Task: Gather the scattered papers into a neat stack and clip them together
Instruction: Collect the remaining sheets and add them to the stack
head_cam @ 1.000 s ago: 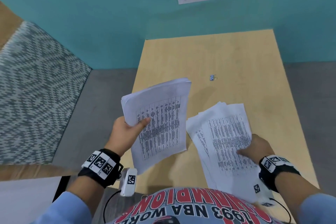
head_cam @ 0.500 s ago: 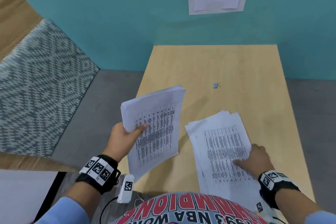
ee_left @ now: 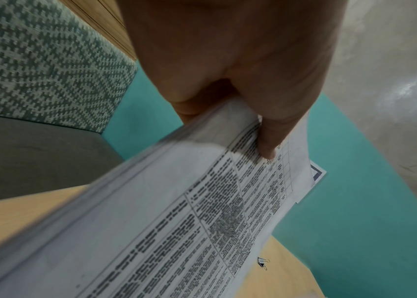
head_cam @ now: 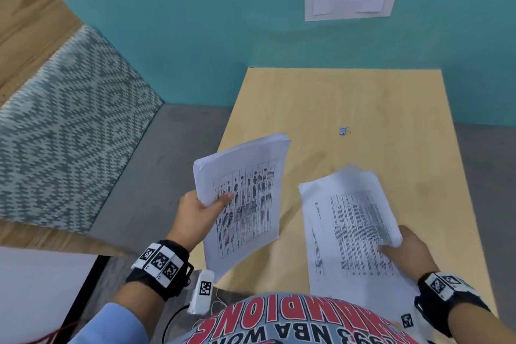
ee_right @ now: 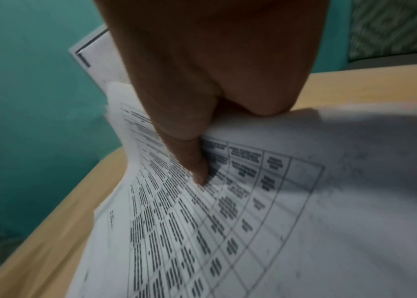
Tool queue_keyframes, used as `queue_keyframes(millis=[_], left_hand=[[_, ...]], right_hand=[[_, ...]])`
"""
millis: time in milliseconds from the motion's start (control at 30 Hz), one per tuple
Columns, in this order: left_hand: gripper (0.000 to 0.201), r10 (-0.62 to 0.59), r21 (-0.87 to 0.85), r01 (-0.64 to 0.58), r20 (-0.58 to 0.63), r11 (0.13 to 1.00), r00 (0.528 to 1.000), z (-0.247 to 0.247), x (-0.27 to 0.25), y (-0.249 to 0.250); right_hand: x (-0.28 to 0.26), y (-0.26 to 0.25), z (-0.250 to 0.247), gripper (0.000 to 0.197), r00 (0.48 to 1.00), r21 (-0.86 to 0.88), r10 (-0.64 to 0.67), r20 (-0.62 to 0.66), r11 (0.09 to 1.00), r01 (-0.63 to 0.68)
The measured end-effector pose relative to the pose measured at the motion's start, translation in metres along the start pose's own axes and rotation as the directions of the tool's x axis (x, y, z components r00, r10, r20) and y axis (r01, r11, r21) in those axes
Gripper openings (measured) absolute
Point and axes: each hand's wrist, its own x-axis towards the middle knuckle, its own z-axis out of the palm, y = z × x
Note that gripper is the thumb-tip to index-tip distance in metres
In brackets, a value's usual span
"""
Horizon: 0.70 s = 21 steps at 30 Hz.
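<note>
Since a second ago the right hand [head_cam: 410,253] is shifting from lying on top of the loose sheets [head_cam: 346,226] to gripping their right edge, thumb on top and fingers curled under, and their far end is lifting off the table [head_cam: 321,98]; the right wrist view is showing the thumb pressing into the printed grid. These sheets are fanning unevenly, corners not matching.

Left hand [head_cam: 199,211] is holding the squared bundle [head_cam: 245,198] as before, thumb on the printed face, fingers behind, bundle tilted up in the air left of the loose sheets and over the table's left edge.

Binder clip [head_cam: 344,131] is lying alone on the table, beyond both piles, well apart from either hand.

Judgement: gathering is nearing its end; both halves are now in hand. Next step is probably merging the loose sheets with the bundle and tapping edges square on the table before reaching for the clip. Risk: bottom sheets slipping out of the fanned pile.
</note>
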Motion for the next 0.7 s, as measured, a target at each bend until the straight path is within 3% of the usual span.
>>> queue_keyframes(millis=[100,267,433,500,567,700], left_hand=[[0.022,0.0,0.005,0.0,-0.012,1.0,1.0,0.001,0.005,-0.001],[0.018,0.011,0.024,-0.011,-0.004,1.0,1.0,0.006,0.016,-0.001],[0.018,0.023,0.047,-0.023,-0.005,0.999,1.0,0.014,0.024,0.006],[0.013,0.027,0.046,-0.027,0.006,0.999,1.0,0.018,0.029,0.007],[0.013,0.015,0.053,-0.016,0.01,0.998,1.0,0.022,0.033,0.011],[0.028,-0.016,-0.002,0.016,0.054,1.0,0.998,0.035,0.041,0.023]], right_hand=[[-0.008,0.002,-0.013,0.049,0.999,0.202,0.04,0.035,0.978,-0.046],[-0.015,-0.012,-0.037,0.031,0.999,0.277,0.05,-0.001,0.96,-0.048],[-0.045,-0.074,-0.082,0.022,0.992,0.233,-0.11,-0.057,0.965,0.12],[-0.066,-0.105,-0.108,0.024,0.976,0.223,-0.216,-0.025,0.951,0.216],[-0.084,-0.127,-0.132,0.013,0.952,0.272,-0.306,0.009,0.917,0.292],[-0.113,-0.157,-0.177,0.021,0.9,0.385,-0.427,0.083,0.847,0.366]])
